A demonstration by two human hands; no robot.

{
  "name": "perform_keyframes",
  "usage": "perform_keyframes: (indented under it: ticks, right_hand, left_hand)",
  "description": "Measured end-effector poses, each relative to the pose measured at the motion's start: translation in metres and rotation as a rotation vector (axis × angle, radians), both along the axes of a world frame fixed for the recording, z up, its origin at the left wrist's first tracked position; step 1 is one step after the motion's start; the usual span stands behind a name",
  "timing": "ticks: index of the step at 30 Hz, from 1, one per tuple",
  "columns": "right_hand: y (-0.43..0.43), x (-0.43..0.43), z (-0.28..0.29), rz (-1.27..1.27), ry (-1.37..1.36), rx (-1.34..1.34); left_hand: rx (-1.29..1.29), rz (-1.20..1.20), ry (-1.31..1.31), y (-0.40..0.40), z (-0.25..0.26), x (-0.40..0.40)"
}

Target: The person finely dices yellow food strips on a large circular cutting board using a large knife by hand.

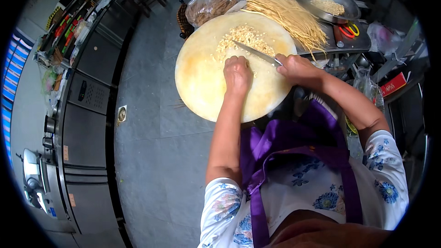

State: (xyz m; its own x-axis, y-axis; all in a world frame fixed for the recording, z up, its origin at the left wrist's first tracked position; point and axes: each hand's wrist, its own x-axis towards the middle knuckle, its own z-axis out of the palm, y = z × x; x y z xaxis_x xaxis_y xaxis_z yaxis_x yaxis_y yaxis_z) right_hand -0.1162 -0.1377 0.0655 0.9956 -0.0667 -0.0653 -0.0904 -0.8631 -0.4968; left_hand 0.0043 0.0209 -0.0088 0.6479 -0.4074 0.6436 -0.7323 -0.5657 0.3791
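My right hand (298, 68) grips the handle of a kitchen knife (255, 52). Its blade points up and left over a round, pale cutting board (203, 86). Small tan chopped pieces (243, 38) are heaped under and beyond the blade, with some scattered around the heap. Just on the near side of the blade, my left hand (237, 72) rests on the board with its fingers curled under. Whatever lies beneath those fingers is hidden. Beyond the board at the right is a large bundle of long, thin, yellowish stalks (286, 17), which look like roots.
On the dark table, a metal bowl (353, 5) holds more chopped pieces. Red-and-yellow-handled scissors (348, 30) lie beside a brown handle (338, 36). A clear plastic bag (210, 5) of brown strands stands behind the board. A steel counter (86, 127) runs along the left.
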Motion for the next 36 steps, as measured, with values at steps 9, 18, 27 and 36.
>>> perform_keyframes:
  ticks: [9,18,27,36]
  right_hand:
    - [0.001,0.002,-0.004,0.152,0.052,0.118]
    - [0.033,0.036,-0.002,0.102,0.058,-0.141]
    - [0.016,0.005,-0.003,0.056,0.116,-0.143]
    - [0.010,0.010,-0.009,-0.011,0.076,-0.025]
  left_hand:
    - [-0.043,-0.024,-0.115,-0.006,-0.006,0.003]
    - [0.008,-0.020,-0.038,-0.002,-0.004,0.000]
    - [-0.012,-0.057,-0.101,0.005,0.002,-0.006]
    - [0.027,-0.009,-0.076,0.010,-0.010,0.004]
